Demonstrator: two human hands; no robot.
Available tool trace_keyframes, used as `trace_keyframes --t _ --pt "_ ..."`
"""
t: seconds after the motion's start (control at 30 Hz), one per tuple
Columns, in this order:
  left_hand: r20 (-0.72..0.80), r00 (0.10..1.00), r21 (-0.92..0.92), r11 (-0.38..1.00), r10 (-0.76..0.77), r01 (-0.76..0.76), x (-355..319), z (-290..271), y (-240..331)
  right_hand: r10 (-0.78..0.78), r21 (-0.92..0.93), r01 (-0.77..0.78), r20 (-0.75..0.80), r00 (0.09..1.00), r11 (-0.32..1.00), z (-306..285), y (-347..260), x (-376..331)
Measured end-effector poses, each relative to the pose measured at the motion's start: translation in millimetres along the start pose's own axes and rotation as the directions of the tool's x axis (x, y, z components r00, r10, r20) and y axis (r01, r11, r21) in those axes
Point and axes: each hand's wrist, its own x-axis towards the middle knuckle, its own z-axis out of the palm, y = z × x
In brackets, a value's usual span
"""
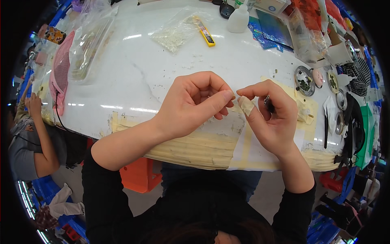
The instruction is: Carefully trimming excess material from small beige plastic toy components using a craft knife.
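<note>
In the middle of the view, above the table's near edge, my left hand is closed, thumb and index finger pinched together. Whatever lies between those fingertips, if anything, is too small to make out. Facing it, tip close to tip, is my right hand, its index finger bent toward the thumb. Beige tape wraps the right thumb. A small dark metallic thing shows in the curled fingers of that hand; most of it is hidden.
A bag of small pale pieces lies beyond my hands, beside a yellow cutter knife. A white squeeze bottle stands at the back. Round metal dishes sit at right. A pink mesh item lies left, near another person.
</note>
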Motion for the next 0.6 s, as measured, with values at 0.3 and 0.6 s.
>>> trace_keyframes --t 0.3,0.6 --pt "0.006 0.951 0.351 0.890 0.309 -0.291 -3.1 1.2 -8.6 0.027 -0.014 -0.027 -0.007 1.000 1.000 2.3 0.5 -1.4" --pt "0.013 0.888 0.487 0.773 0.459 -0.407 -3.2 2.6 -6.6 -0.004 -0.042 0.004 -0.002 1.000 0.999 1.9 0.3 -1.5"
